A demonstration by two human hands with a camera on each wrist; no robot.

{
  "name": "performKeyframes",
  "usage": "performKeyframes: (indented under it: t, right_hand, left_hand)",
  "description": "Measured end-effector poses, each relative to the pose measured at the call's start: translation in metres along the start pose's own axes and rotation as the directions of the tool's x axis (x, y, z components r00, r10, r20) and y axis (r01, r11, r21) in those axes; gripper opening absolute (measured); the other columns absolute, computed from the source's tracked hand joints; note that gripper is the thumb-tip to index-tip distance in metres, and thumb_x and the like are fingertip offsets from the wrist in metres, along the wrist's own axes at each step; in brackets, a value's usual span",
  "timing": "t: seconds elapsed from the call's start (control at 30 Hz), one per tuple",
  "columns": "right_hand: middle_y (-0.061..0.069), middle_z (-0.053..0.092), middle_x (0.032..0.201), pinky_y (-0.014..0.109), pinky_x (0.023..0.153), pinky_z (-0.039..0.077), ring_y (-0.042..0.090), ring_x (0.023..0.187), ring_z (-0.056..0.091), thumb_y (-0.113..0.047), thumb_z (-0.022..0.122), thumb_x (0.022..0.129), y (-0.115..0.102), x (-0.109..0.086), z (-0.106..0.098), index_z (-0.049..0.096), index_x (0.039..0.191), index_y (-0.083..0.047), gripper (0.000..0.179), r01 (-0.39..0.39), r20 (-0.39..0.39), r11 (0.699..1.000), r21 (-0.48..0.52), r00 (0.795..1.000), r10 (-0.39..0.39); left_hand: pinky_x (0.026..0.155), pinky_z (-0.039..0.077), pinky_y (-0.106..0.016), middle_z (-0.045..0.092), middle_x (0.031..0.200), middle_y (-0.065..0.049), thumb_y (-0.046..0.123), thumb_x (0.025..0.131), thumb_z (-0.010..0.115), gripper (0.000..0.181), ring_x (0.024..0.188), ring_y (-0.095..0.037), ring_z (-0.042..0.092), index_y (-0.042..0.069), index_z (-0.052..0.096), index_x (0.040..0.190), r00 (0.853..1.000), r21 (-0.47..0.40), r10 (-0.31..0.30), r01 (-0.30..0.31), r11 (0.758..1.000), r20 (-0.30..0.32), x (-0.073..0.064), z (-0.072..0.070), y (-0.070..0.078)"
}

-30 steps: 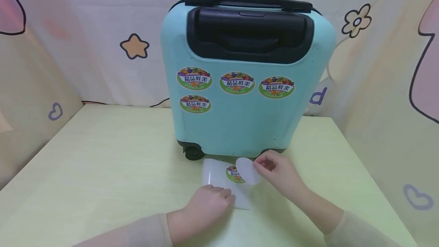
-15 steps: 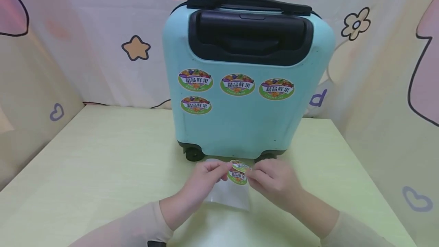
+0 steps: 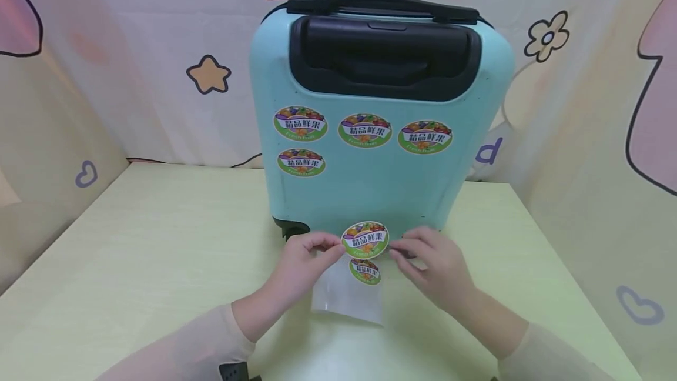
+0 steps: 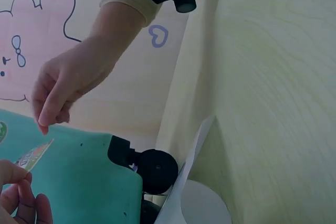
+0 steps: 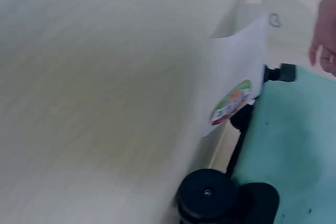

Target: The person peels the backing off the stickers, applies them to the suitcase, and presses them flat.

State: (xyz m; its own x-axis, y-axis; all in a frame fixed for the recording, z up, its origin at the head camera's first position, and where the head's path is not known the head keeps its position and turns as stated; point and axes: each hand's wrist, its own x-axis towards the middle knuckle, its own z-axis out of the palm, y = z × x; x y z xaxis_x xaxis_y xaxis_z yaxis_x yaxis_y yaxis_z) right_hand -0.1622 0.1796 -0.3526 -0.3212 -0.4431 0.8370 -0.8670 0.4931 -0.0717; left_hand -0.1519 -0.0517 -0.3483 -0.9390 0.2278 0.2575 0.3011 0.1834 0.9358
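My left hand [image 3: 307,263] pinches the left edge of an oval fruit sticker [image 3: 365,240], printed side toward the head camera, in front of the suitcase's lower part. Just off the sticker's right edge is my right hand [image 3: 433,263], thumb and fingers loosely bent with nothing between them; the left wrist view shows a gap between this right hand [image 4: 68,82] and the sticker [image 4: 34,156]. Beneath, a white backing sheet [image 3: 346,298] bears another oval sticker [image 3: 365,272]. The light blue suitcase [image 3: 370,193] stands upright, with several matching stickers [image 3: 300,124] on its face.
The suitcase rests on a pale wooden table [image 3: 158,251], its black wheels [image 5: 207,192] near the backing sheet. A patterned cloth [image 3: 148,75] hangs behind and at both sides. A black handle [image 3: 386,54] is recessed in the suitcase's upper face.
My left hand has left the backing sheet and taken the sticker's left edge. The sticker has turned printed side forward and risen toward the suitcase; my right hand has let go of it.
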Motion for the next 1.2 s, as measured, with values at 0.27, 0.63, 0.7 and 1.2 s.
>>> performKeyframes:
  t: [0.27,0.63,0.7,1.2]
  right_hand:
    - [0.001,0.061,0.089,0.024,0.066,0.050,0.012,0.076,0.059,-0.008,0.067,0.085,0.001,0.005,-0.005,0.069,0.100,-0.004,0.016,-0.697,0.323,0.687,0.203,0.711,0.625]
    - [0.003,0.060,0.082,0.023,0.062,0.048,0.013,0.070,0.056,-0.006,0.067,0.084,-0.006,0.015,-0.004,0.066,0.086,-0.002,0.004,-0.724,0.330,0.634,0.272,0.689,0.645]
    - [0.002,0.059,0.080,0.023,0.062,0.048,0.013,0.070,0.055,-0.004,0.067,0.084,-0.007,0.017,-0.004,0.065,0.085,-0.003,0.002,-0.701,0.316,0.662,0.267,0.712,0.627]
    - [-0.003,0.054,0.074,0.019,0.057,0.045,0.010,0.066,0.051,0.008,0.065,0.080,-0.004,0.029,-0.006,0.062,0.083,-0.006,0.015,-0.419,0.148,0.859,0.295,0.908,0.392]
  left_hand:
    - [0.074,0.047,-0.027,0.066,0.083,-0.003,0.007,0.085,0.065,0.009,0.080,-0.014,0.057,0.001,0.071,0.089,0.999,0.051,0.034,-0.035,0.998,0.015,0.001,-0.005,-0.001]
    - [0.069,0.048,-0.027,0.065,0.079,0.003,0.005,0.082,0.068,0.005,0.075,-0.010,0.057,0.006,0.072,0.085,0.988,0.168,0.155,-0.151,0.974,-0.012,0.008,-0.012,0.001]
    - [0.068,0.049,-0.027,0.066,0.078,0.003,0.004,0.081,0.069,0.005,0.074,-0.009,0.058,0.006,0.073,0.084,0.976,0.214,0.215,-0.207,0.955,-0.017,0.010,-0.013,0.001]
    - [0.088,0.036,-0.050,0.064,0.092,-0.006,0.011,0.077,0.071,0.012,0.091,-0.028,0.056,0.006,0.071,0.088,0.725,0.700,0.673,-0.404,0.589,-0.148,0.025,-0.044,0.007]
